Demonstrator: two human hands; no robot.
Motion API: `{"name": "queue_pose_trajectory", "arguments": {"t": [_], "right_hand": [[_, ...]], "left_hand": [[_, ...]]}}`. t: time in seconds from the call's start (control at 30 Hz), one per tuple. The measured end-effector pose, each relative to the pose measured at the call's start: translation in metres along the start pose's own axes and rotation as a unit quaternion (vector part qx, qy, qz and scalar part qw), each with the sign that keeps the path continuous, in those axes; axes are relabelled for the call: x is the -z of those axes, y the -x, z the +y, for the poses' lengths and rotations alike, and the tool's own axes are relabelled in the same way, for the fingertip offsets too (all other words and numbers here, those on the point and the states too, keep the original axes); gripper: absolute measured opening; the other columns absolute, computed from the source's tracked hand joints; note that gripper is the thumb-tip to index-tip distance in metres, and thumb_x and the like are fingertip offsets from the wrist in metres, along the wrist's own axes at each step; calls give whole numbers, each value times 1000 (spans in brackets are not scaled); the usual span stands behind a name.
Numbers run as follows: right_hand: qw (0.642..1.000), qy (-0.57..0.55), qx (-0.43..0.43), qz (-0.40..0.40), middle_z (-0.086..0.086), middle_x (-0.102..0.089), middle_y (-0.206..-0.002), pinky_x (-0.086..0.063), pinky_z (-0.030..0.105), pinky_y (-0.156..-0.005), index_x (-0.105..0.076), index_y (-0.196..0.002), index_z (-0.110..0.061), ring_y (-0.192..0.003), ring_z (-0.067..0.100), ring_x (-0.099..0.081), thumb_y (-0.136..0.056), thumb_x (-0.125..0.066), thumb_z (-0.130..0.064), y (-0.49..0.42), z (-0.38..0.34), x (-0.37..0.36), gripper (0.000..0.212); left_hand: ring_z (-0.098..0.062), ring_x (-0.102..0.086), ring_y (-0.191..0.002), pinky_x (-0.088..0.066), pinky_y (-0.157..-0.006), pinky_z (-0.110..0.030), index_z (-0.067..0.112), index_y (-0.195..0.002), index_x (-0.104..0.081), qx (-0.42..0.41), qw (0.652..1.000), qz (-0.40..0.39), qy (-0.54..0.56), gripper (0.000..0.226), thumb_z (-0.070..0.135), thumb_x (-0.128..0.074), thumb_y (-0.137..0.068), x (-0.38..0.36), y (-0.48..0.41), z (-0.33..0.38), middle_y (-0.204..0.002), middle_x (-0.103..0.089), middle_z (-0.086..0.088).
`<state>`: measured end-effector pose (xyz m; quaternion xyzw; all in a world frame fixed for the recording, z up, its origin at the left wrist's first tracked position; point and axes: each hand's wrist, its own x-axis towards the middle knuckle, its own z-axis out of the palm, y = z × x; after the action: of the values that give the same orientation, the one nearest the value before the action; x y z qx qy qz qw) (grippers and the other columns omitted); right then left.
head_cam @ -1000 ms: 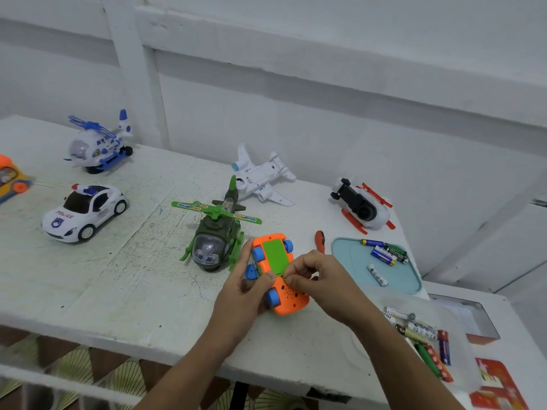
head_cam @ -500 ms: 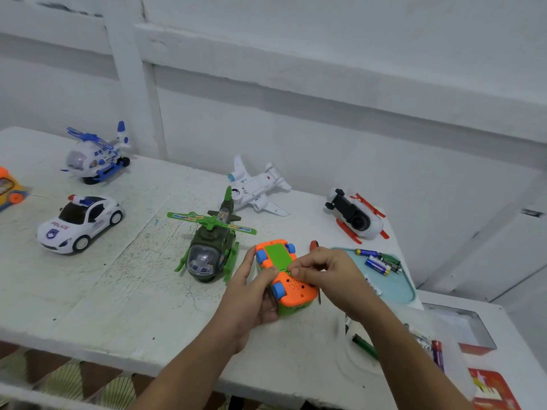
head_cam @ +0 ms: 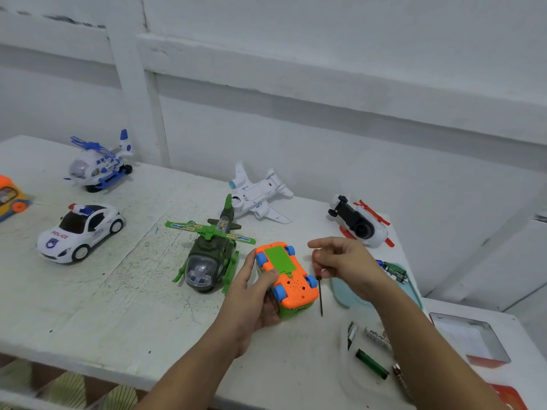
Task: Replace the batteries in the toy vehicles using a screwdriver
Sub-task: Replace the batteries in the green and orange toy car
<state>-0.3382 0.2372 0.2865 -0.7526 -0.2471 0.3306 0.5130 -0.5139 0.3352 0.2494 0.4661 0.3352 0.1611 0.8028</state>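
An orange toy car [head_cam: 291, 284] with blue wheels lies upside down near the table's front, its green battery cover facing up. My left hand [head_cam: 254, 294] grips it from the left, thumb on the cover's near end. My right hand [head_cam: 346, 264] holds a small red-handled screwdriver [head_cam: 319, 281] just right of the car, its thin shaft pointing down toward the table. Loose batteries [head_cam: 371, 363] lie in a clear lid at the front right. More batteries [head_cam: 395, 270] lie on a pale blue tray [head_cam: 343, 297], mostly hidden behind my right arm.
On the white table [head_cam: 118, 306] stand a green helicopter [head_cam: 208, 255] beside the car, a police car [head_cam: 78, 232], a blue-white helicopter [head_cam: 97, 164], an overturned white plane [head_cam: 257, 196] and an overturned red-white toy [head_cam: 359, 223]. An orange toy [head_cam: 10, 196] sits at the left edge.
My right hand left the car's underside and now holds the screwdriver beside the car. The left hand kept its hold on the car. The view shifted down and right.
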Motion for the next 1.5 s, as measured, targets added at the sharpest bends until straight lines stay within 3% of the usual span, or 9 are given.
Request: {"name": "queue_pose_trajectory", "arguments": {"t": [0.13,0.23,0.3,0.43,0.57,0.77,0.9,1.37,1.5], "right_hand": [[964,260,-21,43,5,-61,-104,-54,35,-85,-59,-130,-14,-89,19,-59,-86,-64,1,-26,4,-1,47],[932,359,-41,38,8,-51,-137,-44,26,-87,-48,-140,-15,-116,23,-54,-86,-69,-12,-36,4,-10,58],[917,395,-38,31,9,-52,-136,-40,25,-86,-50,-136,-10,-120,23,-52,-85,-70,-17,-39,6,-15,55],[908,417,-22,36,10,-61,-113,-50,33,-72,-59,-114,-10,-92,24,-59,-78,-70,-10,-43,13,-18,39],[953,300,8,41,9,-62,-94,-56,33,-52,-56,-115,-20,-62,24,-64,-80,-64,-2,-38,9,-13,40],[966,-23,171,193,13,-58,-103,-59,32,-56,-50,-127,-25,-82,26,-67,-91,-62,-3,-17,-31,5,44],[951,-171,172,191,20,-62,-108,-58,35,-58,-49,-126,-25,-86,31,-68,-93,-61,-1,0,-42,2,43],[956,-174,156,176,21,-61,-115,-60,39,-59,-50,-128,-23,-72,16,-66,-92,-61,1,11,-30,-10,44],[957,-161,159,179,19,-61,-115,-60,39,-60,-49,-128,-24,-73,15,-68,-92,-61,0,10,-28,-10,45]], "left_hand": [[-29,-74,-89,-61,-64,-38,45,-144,-38,0,1000,1,11,57,21,-59,-97,-3,-3,0,-109,-74,-7],[-30,-74,-91,-61,-75,-46,47,-143,-40,-4,1000,0,2,58,19,-59,-96,-4,-6,-1,-110,-74,-8],[-30,-74,-91,-60,-78,-46,48,-142,-39,-5,1000,-3,-5,58,19,-60,-96,-4,-7,-2,-107,-75,-8],[-29,-74,-91,-60,-76,-44,48,-142,-39,-2,1000,-6,-8,58,20,-59,-96,-4,-9,-2,-109,-74,-6],[-28,-74,-92,-59,-81,-47,50,-141,-40,1,1000,-3,-8,55,22,-58,-96,-4,-11,-1,-109,-74,-5],[-26,-74,-91,-59,-79,-45,48,-143,-38,4,1000,-1,-6,57,23,-59,-96,-5,-12,-2,-113,-73,-5],[-28,-74,-90,-59,-82,-48,47,-144,-37,6,1000,-4,-5,58,23,-59,-96,-6,-11,-3,-112,-73,-6],[-24,-75,-86,-58,-83,-46,48,-145,-35,11,999,6,-34,60,29,-60,-95,-13,-7,-2,-106,-75,-4],[-22,-75,-82,-59,-71,-38,49,-145,-35,7,999,11,-36,59,29,-61,-95,-13,-6,-2,-102,-76,-3]]}}
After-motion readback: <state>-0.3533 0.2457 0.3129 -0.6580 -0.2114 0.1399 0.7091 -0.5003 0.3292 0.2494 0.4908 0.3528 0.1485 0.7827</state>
